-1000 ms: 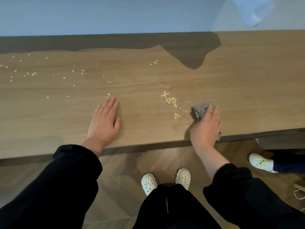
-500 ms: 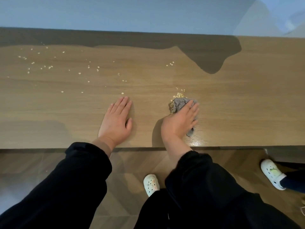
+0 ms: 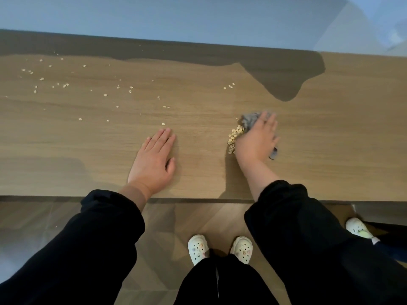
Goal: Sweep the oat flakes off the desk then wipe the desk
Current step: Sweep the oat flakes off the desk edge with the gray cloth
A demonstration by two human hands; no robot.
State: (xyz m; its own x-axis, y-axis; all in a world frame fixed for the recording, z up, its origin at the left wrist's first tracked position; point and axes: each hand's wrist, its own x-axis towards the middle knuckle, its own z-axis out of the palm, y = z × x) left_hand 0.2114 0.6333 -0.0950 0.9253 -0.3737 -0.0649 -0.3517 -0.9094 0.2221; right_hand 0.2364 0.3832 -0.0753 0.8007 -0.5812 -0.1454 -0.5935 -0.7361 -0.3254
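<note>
Right grip (image 3: 256,139) presses the cloth (image 3: 248,121) flat; flakes (image 3: 234,137) heaped just left risk scattering or escaping sideways. Left grip (image 3: 154,159) released, flat on table (image 3: 341,150).

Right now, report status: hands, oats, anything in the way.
Right hand pressing grey cloth, oat pile at its left edge. Left hand flat on desk, empty. Loose flakes scattered far left. Nothing blocking.

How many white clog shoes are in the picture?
3. Two clogs, the left one and the right one, stand side by side on the floor below the desk; a third clog sits at far right. Its partner may be hidden.
</note>
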